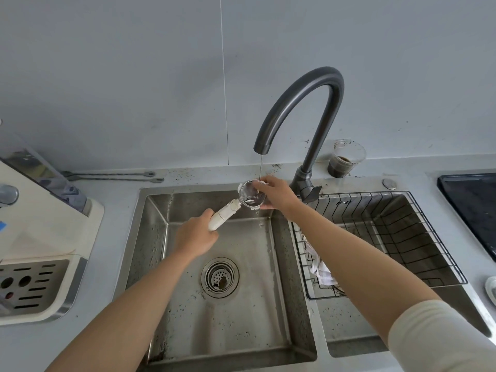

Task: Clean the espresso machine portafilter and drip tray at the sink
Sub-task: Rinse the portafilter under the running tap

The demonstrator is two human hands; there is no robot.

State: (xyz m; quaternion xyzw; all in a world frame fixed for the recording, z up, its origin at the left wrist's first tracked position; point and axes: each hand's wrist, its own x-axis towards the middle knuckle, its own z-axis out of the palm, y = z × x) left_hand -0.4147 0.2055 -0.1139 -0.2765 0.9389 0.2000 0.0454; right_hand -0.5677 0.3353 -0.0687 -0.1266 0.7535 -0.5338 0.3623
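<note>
The portafilter has a white handle and a round metal basket. I hold it over the back of the left sink basin, under a thin stream from the dark curved faucet. My left hand grips the handle's end. My right hand wraps round the right side of the basket, with fingers over its rim. The drip tray, a slotted metal grille, sits in the cream espresso machine on the counter at the left.
Coffee grounds speck the basin around the drain strainer. A black wire rack with a white cloth fills the right basin. A plastic cup of dark liquid stands behind the faucet. Two long spoons lie by the wall. A black tray lies at the far right.
</note>
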